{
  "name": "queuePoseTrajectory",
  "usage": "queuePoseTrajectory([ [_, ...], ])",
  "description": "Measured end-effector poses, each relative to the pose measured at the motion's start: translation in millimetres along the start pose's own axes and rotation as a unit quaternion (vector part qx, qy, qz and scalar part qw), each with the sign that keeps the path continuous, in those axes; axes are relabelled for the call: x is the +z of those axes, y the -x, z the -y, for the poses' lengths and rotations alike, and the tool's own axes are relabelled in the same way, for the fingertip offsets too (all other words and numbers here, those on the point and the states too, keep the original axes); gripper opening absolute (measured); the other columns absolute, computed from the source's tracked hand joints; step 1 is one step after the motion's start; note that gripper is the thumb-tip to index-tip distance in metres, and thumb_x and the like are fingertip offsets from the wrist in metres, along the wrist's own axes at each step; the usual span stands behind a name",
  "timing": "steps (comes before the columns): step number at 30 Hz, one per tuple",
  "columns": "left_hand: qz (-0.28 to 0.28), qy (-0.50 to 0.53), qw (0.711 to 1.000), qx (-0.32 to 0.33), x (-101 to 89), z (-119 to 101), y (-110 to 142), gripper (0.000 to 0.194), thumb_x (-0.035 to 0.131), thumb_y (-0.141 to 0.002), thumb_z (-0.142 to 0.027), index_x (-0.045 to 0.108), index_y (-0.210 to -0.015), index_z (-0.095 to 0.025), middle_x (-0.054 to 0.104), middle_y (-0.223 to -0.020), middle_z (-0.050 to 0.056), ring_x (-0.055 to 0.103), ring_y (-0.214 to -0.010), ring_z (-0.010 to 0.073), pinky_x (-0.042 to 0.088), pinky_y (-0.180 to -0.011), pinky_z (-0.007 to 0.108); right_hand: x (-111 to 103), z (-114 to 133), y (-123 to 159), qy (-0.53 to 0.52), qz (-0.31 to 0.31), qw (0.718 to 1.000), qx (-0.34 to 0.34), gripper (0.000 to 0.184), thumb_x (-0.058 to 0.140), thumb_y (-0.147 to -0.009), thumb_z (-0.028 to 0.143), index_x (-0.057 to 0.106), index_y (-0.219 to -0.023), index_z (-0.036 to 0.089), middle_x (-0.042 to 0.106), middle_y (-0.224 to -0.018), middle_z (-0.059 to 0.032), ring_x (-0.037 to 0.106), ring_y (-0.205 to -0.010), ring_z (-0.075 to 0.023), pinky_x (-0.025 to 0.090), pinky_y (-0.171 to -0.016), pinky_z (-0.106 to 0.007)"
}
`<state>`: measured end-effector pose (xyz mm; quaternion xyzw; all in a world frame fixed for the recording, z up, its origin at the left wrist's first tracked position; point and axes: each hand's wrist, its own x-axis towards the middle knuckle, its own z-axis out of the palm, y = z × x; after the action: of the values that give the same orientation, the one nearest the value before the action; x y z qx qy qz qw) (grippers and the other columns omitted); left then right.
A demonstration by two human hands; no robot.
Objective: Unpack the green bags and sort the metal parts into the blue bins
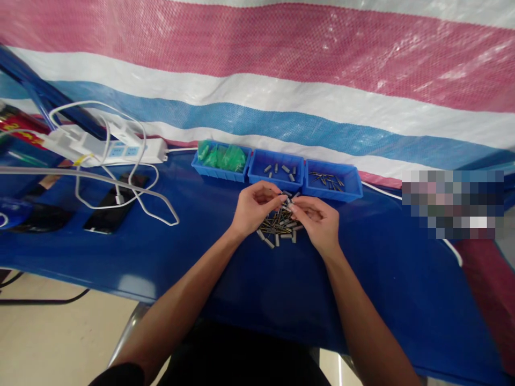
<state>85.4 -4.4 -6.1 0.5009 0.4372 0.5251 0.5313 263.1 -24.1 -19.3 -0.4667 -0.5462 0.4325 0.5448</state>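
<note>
Three blue bins in a row on counter [386,279]: left bin [220,173], green plastic; middle bin [274,183], few grey cylinders; right bin [350,188], thin metal pins. Left hand [257,206], right hand [319,217]: fingers pinched at small metal pieces [286,201] above mixed pile [277,225].

My 2 hands, left [257,206] and right [319,217], pinch small metal parts [286,199]. Behind them sit 3 blue bins [276,182]
</note>
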Motion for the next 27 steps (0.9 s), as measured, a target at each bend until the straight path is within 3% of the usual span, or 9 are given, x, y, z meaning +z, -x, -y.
queuePoseTrajectory([
  [11,0.017,-0.016,0.999,-0.023,-0.1,-1,2,0.038,0.085,-0.08,-0.046,0.066,-0.094,-0.016,0.07,-0.064,0.0,0.065,-0.051,0.0126,0.052,-0.052,0.023,-1,4,-1,-0.017,-0.001,1.0,0.017,0.023,0.084,-0.082,0.04,0.079,-0.098,0.024,0.078,-0.082,-0.003,0.072,-0.064,-0.0186,0.063,-0.062,-0.034],
  [21,0.015,-0.042,0.999,0.022,-2.1,3,0,0.037,0.085,-0.08,-0.043,0.067,-0.096,-0.015,0.075,-0.079,0.004,0.071,-0.066,0.0128,0.058,-0.063,0.022,1,2,-3,-0.065,0.011,0.996,0.067,0.023,0.088,-0.078,0.041,0.081,-0.091,0.023,0.079,-0.079,-0.0025,0.073,-0.063,-0.0171,0.064,-0.064,-0.033],
  [24,0.063,-0.093,0.993,0.028,-6.2,-4,-5,0.033,0.08,-0.084,-0.043,0.069,-0.097,-0.015,0.075,-0.078,0.004,0.071,-0.066,0.0135,0.058,-0.064,0.023,-1,0,-4,-0.072,0.011,0.995,0.072,0.023,0.089,-0.076,0.04,0.082,-0.091,0.024,0.079,-0.077,-0.002,0.073,-0.063,-0.0173,0.062,-0.064,-0.033],
  [27,0.153,-0.191,0.968,0.054,-15.5,-24,-19,0.026,0.075,-0.088,-0.038,0.072,-0.099,-0.015,0.075,-0.078,0.004,0.071,-0.067,0.0137,0.056,-0.065,0.022,-5,-1,-6,-0.083,0.014,0.994,0.063,0.022,0.088,-0.078,0.04,0.083,-0.092,0.024,0.079,-0.079,-0.0025,0.073,-0.064,-0.0171,0.061,-0.064,-0.032],
])
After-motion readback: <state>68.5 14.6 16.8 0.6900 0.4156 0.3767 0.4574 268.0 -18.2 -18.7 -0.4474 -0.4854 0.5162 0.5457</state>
